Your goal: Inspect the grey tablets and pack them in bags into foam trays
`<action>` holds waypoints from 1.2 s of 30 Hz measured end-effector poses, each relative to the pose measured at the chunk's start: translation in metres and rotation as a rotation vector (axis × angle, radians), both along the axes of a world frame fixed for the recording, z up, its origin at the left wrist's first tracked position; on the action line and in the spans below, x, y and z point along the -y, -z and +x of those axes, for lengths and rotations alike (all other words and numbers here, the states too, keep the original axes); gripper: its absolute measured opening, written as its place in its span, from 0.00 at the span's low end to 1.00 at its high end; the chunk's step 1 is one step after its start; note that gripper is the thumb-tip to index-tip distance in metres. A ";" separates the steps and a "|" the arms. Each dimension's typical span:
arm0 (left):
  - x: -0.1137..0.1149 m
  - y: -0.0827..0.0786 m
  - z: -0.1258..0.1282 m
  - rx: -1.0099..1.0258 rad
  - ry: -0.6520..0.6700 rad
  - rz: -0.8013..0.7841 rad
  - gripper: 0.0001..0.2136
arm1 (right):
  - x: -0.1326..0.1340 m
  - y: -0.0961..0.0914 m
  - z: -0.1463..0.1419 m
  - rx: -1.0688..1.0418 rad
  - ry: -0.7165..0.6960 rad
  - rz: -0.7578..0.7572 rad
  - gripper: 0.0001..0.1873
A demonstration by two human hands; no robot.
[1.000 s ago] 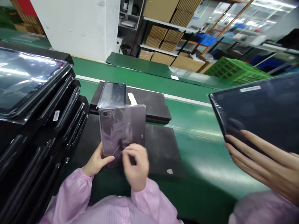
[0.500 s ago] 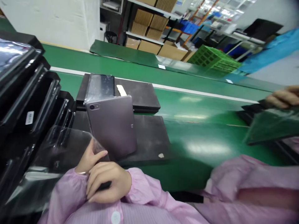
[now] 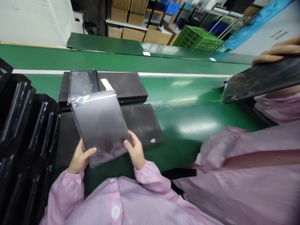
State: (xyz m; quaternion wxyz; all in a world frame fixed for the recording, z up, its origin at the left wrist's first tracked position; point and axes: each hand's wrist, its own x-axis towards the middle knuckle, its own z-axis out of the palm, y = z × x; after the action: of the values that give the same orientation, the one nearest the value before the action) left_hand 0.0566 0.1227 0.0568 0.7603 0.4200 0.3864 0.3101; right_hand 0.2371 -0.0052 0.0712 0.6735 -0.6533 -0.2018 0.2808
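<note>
A grey tablet is held back side up in front of me, its camera corner at the upper left. Glossy clear plastic shows along its edges; I cannot tell whether it is a sleeve or a film. My left hand grips the lower left edge, thumb on the back. At the lower right edge my right hand closes on it too. Behind its top, a second tablet in clear plastic rests on black foam slabs. Another black slab is partly hidden below the held tablet.
Black trays holding plastic-wrapped items stack up at the left. On the right, a co-worker's hand holds a dark flat thing in clear plastic. The green work surface runs across. Beyond it stand a green crate and cardboard boxes.
Half a second ago my left hand held a clear plastic sheet and the tablet leaned over the slabs. Now both hands grip the tablet. The view has shifted right, and the co-worker's hand has risen.
</note>
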 end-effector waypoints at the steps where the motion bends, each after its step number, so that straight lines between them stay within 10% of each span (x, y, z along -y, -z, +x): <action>1: 0.001 0.000 0.000 -0.011 -0.018 0.005 0.33 | 0.003 0.000 -0.009 0.001 -0.040 -0.054 0.20; 15: 0.022 -0.006 -0.014 -0.351 -0.071 0.192 0.29 | 0.049 -0.019 0.018 -0.426 0.250 0.227 0.19; 22: 0.021 -0.008 -0.040 -0.409 -0.253 0.127 0.25 | 0.082 -0.027 0.054 0.520 0.722 0.071 0.17; 28: 0.009 0.013 -0.052 -0.332 -0.332 0.090 0.32 | 0.074 0.014 0.045 1.181 0.125 -0.029 0.24; 33: 0.010 0.016 -0.053 -0.270 -0.297 0.026 0.29 | 0.064 0.036 0.052 1.153 -0.320 -0.162 0.19; 36: 0.013 0.014 -0.044 -0.204 -0.320 -0.066 0.29 | 0.064 0.026 0.055 1.030 -0.416 -0.225 0.33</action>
State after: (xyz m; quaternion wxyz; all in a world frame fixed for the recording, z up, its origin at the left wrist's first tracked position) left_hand 0.0122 0.1095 0.0428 0.6715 0.3574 0.5331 0.3702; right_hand 0.2917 -0.0691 0.0453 0.3448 -0.7200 -0.5978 0.0723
